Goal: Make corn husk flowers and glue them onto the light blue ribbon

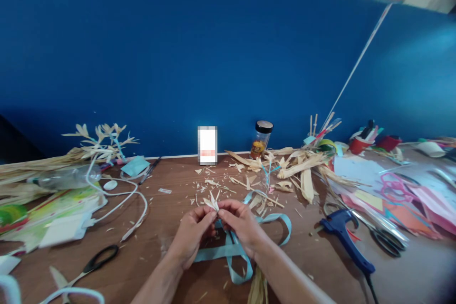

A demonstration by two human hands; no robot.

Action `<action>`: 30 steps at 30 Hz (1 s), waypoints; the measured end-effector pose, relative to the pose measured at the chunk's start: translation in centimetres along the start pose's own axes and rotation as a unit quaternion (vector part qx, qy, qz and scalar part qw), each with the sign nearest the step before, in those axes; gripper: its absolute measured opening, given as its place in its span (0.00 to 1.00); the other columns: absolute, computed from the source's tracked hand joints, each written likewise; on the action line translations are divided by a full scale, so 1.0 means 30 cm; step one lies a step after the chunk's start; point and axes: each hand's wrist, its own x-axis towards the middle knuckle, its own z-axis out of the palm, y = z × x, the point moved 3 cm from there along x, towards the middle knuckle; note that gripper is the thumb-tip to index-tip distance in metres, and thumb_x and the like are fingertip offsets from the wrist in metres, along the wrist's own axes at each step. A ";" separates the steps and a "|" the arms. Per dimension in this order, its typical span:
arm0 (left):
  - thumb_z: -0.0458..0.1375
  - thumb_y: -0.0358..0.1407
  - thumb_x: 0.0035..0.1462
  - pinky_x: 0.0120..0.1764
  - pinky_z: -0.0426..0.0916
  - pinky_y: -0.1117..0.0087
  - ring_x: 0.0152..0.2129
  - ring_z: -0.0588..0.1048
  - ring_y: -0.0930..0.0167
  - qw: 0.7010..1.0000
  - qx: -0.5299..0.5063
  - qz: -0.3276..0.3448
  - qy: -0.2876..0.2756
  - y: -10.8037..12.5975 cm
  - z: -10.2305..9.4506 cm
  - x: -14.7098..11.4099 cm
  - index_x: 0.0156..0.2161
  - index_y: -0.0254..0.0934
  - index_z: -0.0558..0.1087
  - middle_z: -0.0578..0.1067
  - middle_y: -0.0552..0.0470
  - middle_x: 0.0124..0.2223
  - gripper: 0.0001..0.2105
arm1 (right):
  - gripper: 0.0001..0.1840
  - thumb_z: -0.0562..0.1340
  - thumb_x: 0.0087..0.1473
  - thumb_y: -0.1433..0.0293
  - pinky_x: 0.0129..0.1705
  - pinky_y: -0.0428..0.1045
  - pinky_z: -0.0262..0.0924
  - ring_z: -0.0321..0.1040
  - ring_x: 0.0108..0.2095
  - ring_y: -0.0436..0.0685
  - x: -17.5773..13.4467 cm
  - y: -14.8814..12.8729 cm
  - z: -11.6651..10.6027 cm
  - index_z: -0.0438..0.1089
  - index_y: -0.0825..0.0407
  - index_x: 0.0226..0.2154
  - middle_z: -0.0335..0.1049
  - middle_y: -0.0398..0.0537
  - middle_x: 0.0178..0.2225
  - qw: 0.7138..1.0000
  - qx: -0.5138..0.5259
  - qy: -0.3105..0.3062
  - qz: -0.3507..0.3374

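A small pale flower of dried husk [213, 201] points upward between my two hands at the middle of the table. My left hand [192, 230] is closed, pinching the flower's base from the left. From the right, the thumb and fingers of my right hand [242, 225] pinch the same base. Under and around my hands lies a long light blue ribbon [211, 252], looped on the tabletop; whether it is attached to the flower is hidden by my fingers. Below my right wrist lies a piece of dried husk [259, 289].
Husk scraps [212, 182] litter the table beyond my hands, before a jar [261, 140]. A blue glue gun [347, 237] and scissors [386, 240] lie right; other scissors [94, 263], a white cable [137, 194] and finished husk flowers [103, 137] are left. A blue partition [199, 57] stands behind.
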 end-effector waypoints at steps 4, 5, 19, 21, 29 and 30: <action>0.61 0.39 0.44 0.21 0.59 0.79 0.15 0.62 0.80 0.998 0.042 0.029 0.025 -0.005 0.000 0.003 0.23 0.33 0.69 0.66 0.58 0.18 0.10 | 0.10 0.65 0.41 0.67 0.21 0.41 0.48 0.54 0.19 0.44 0.003 0.008 0.004 0.71 0.54 0.30 0.65 0.38 0.20 1.000 -0.009 0.011 -0.012; 0.60 0.39 0.44 0.21 0.59 0.79 0.15 0.61 0.80 0.998 0.048 0.035 0.033 -0.007 0.001 0.003 0.22 0.32 0.69 0.66 0.58 0.18 0.10 | 0.10 0.65 0.41 0.67 0.21 0.41 0.48 0.54 0.19 0.44 0.003 0.009 0.005 0.71 0.54 0.29 0.65 0.38 0.20 1.000 -0.012 0.017 -0.020; 0.62 0.37 0.41 0.24 0.61 0.78 0.18 0.65 0.78 0.995 0.028 0.074 0.065 -0.029 0.000 0.008 0.26 0.32 0.74 0.70 0.56 0.21 0.08 | 0.08 0.63 0.44 0.67 0.28 0.43 0.56 0.61 0.25 0.48 0.003 0.015 0.011 0.70 0.54 0.30 0.67 0.41 0.24 0.993 -0.053 0.054 -0.085; 0.63 0.37 0.40 0.25 0.62 0.77 0.19 0.67 0.77 0.996 0.011 0.061 0.064 -0.028 0.003 0.003 0.29 0.32 0.75 0.72 0.54 0.23 0.09 | 0.08 0.64 0.44 0.68 0.28 0.43 0.56 0.62 0.25 0.48 0.003 0.012 0.008 0.70 0.54 0.30 0.67 0.41 0.23 0.994 -0.044 0.059 -0.082; 0.60 0.38 0.45 0.31 0.67 0.69 0.28 0.69 0.71 0.985 -0.162 0.032 -0.050 -0.003 0.027 -0.023 0.37 0.31 0.75 0.72 0.46 0.32 0.14 | 0.12 0.66 0.41 0.67 0.26 0.44 0.57 0.64 0.23 0.48 0.004 -0.002 0.000 0.67 0.54 0.30 0.69 0.42 0.22 0.995 0.060 0.055 -0.051; 0.58 0.41 0.47 0.32 0.67 0.69 0.29 0.69 0.70 0.983 -0.171 0.028 -0.058 0.000 0.028 -0.024 0.37 0.31 0.75 0.72 0.45 0.32 0.15 | 0.12 0.66 0.41 0.67 0.26 0.44 0.57 0.64 0.23 0.48 0.004 -0.002 -0.001 0.67 0.54 0.29 0.69 0.42 0.22 0.995 0.061 0.057 -0.053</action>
